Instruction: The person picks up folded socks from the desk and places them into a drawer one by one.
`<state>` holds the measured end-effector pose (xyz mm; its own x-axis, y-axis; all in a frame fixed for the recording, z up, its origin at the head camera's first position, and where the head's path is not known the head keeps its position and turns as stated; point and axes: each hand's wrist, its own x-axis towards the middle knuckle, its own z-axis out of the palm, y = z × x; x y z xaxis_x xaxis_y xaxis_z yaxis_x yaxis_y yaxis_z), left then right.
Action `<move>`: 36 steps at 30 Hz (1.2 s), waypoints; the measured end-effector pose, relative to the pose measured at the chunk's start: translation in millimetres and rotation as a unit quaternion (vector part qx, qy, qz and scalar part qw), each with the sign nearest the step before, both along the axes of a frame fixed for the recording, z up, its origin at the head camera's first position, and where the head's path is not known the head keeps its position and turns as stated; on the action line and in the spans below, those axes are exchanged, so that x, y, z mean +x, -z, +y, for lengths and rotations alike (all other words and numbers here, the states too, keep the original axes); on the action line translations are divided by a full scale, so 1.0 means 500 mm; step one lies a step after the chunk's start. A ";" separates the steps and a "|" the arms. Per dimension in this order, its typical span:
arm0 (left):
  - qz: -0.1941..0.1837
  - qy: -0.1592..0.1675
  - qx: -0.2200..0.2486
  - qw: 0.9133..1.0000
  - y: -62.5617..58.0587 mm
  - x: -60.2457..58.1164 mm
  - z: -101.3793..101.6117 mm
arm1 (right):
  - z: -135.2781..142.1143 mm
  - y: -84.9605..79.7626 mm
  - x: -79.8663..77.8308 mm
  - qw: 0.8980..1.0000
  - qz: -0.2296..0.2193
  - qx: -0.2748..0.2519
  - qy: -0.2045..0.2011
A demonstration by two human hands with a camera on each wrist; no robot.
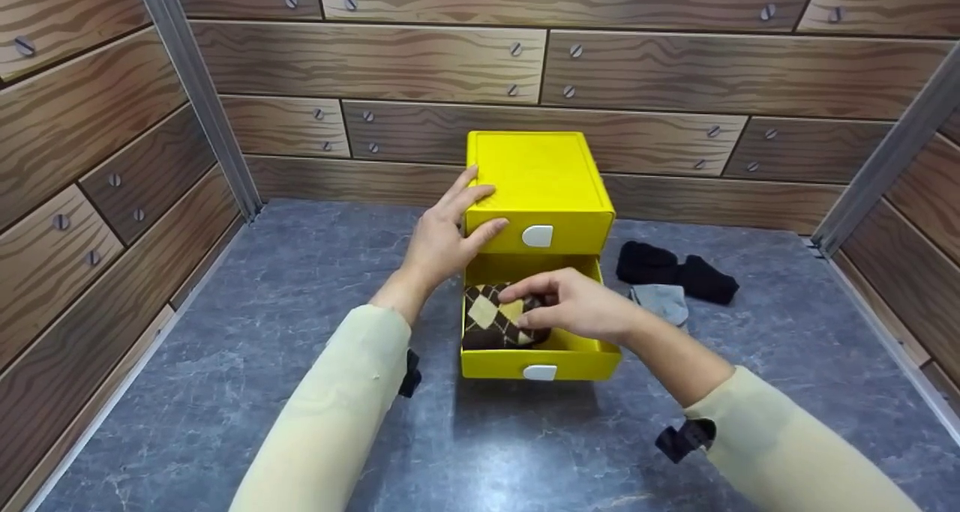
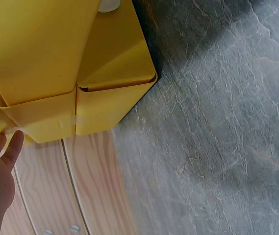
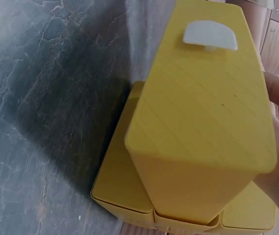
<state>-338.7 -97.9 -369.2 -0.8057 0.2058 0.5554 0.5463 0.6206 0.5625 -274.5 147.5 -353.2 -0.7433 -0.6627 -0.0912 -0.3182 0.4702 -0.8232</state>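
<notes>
A small yellow drawer cabinet stands upright against the back wall, and one of its lower drawers is pulled far out. Inside that drawer lies a folded brown and cream argyle sock, toward the left side. My right hand reaches in over the drawer's right wall. Its thumb and index finger are spread apart over the sock, while the other fingers bend under the palm. My left hand rests on the cabinet's upper left edge, fingers on the top and thumb at the front.
Right of the cabinet, black socks and a grey sock lie on the grey marbled surface. Wood-patterned walls enclose the back and both sides. White tabs mark the upper drawer and the pulled-out one.
</notes>
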 end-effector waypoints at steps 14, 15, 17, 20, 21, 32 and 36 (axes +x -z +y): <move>0.003 -0.002 0.008 1.000 0.001 0.002 0.000 | -0.005 0.018 -0.004 0.999 -0.020 0.048 -0.017; 0.003 -0.001 0.008 1.000 0.001 0.002 0.000 | -0.005 0.018 -0.004 0.998 -0.017 0.049 -0.018; 0.003 0.000 0.009 1.000 0.001 0.002 0.000 | -0.005 0.020 -0.004 0.999 -0.009 0.050 -0.021; 0.001 0.002 0.010 1.000 0.001 0.002 0.000 | -0.005 0.024 -0.003 0.999 0.007 0.047 -0.026; 0.001 0.002 0.010 1.000 0.001 0.002 0.000 | -0.005 0.025 -0.003 0.999 0.013 0.045 -0.029; 0.001 -0.002 0.006 1.000 0.002 0.001 0.002 | 0.002 0.002 0.014 0.997 0.054 0.039 -0.043; 0.002 -0.001 0.005 1.000 0.002 0.000 0.003 | 0.015 -0.016 0.022 0.998 0.053 0.012 -0.041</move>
